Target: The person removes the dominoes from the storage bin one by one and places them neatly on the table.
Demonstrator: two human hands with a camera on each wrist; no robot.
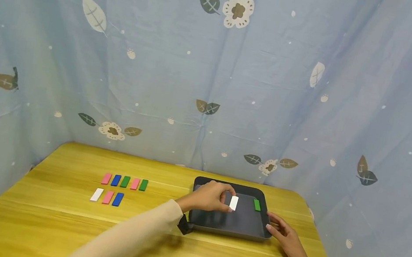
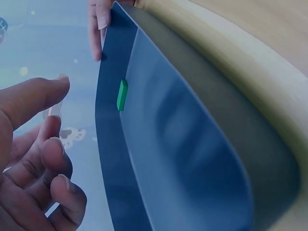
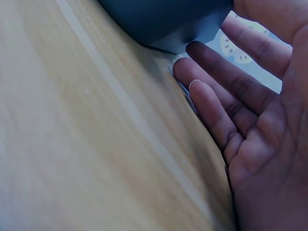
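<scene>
My left hand (image 1: 212, 196) pinches a small white rectangular tile (image 1: 233, 203) between thumb and forefinger, holding it above the dark tray (image 1: 222, 232). In the left wrist view, the white tile (image 2: 56, 107) is seen nearly edge-on, and the other fingers are curled. A green tile (image 1: 256, 205) lies inside the tray, near its right end. At the tray's right side is my right hand (image 1: 288, 243), its thumb and forefinger touching the rim. The right wrist view shows the fingers (image 3: 240, 82) loosely extended beside the tray's outer wall (image 3: 168, 29).
Left of the tray, several tiles lie in two rows on the wooden table (image 1: 56, 221). The back row has pink, blue and green tiles (image 1: 124, 181); the front row has a white tile (image 1: 96, 195), a pink one and a blue one. A patterned curtain (image 1: 183, 67) surrounds the table.
</scene>
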